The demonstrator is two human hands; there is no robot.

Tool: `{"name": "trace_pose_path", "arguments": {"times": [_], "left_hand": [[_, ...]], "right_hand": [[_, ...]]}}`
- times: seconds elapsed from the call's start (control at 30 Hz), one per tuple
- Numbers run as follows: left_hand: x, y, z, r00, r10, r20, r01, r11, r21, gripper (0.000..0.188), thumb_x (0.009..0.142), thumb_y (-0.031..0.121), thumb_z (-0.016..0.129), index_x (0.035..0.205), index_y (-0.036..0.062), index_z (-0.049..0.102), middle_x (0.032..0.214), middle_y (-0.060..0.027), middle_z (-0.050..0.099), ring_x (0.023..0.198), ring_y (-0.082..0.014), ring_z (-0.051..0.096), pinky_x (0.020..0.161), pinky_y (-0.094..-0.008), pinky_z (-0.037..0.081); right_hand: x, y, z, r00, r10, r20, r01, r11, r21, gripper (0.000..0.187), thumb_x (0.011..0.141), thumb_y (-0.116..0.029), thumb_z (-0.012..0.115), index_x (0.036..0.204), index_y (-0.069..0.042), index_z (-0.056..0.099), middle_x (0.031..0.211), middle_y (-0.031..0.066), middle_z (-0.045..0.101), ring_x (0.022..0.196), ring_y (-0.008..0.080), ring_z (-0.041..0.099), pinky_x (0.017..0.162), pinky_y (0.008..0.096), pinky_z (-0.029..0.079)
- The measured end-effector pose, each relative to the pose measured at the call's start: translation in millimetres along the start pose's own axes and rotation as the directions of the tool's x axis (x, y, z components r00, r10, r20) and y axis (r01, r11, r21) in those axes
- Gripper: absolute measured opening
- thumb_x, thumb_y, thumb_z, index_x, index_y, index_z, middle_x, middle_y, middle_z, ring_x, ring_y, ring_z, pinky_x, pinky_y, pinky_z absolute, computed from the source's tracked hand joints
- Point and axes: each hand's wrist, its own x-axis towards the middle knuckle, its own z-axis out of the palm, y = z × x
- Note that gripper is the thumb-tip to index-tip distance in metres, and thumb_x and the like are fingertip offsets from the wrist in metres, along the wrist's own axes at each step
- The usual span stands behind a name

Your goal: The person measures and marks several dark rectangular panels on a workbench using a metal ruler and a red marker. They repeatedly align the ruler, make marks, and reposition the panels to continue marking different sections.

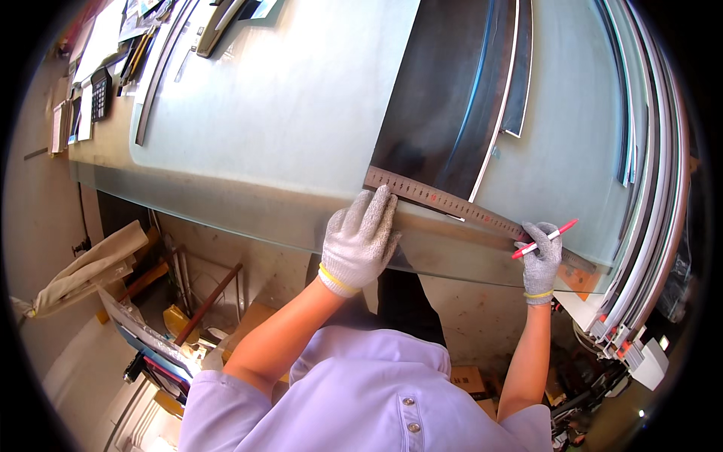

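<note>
We see black and red numerals along the ruler [440, 200]. We spot dark characters on a cardboard box [467, 379].

A black calculator [101, 94] lies beside papers [85, 113] on the worktop's [248, 105] left; lower left, a beige cloth [90, 270] shows.

A pale lavender shirt [354, 399] covers the torso, its soft cloth creased into folds. Right of its middle runs a stitched placket [404, 413] with two round, shiny buttons [414, 427], one nearer than the other. The left sleeve [226, 407] and right sleeve [531, 429] are short, in the same lavender, leaving the forearms bare. The left glove [352, 248] and right glove [540, 267] are speckled grey knit, covering the fingers [376, 207], each with a thin yellow cuff band [337, 280] at the wrist. Beyond the shirt show dark trousers [410, 301].
</note>
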Motion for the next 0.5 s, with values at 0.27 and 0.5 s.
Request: {"name": "trace_pose_path", "arguments": {"times": [0.27,0.5], "left_hand": [[-2,-1,1,1.000,-0.007,-0.002,0.007,1.000,-0.002,0.062,0.080,0.023,0.079,0.136,0.0008,0.066,0.147,-0.0153,0.058,0.126,-0.0339,0.060,0.092,-0.0439,0.051],[-3,-1,3,1.000,-0.006,0.005,0.006,1.000,0.001,0.062,0.081,0.024,0.078,0.137,0.0007,0.065,0.148,-0.0157,0.058,0.127,-0.0339,0.060,0.093,-0.0438,0.050]], "right_hand": [[-1,5,-4,0.999,-0.030,0.030,0.033,0.995,-0.090,0.051,0.074,0.021,0.070,0.117,-0.005,0.076,0.121,0.0098,0.052,0.107,0.0207,0.063,0.083,0.0305,0.066],[-3,9,-5,1.000,-0.007,0.013,0.008,0.995,-0.097,0.052,0.073,0.019,0.073,0.118,-0.007,0.076,0.123,0.0095,0.052,0.107,0.0211,0.063,0.083,0.0309,0.066]]}}
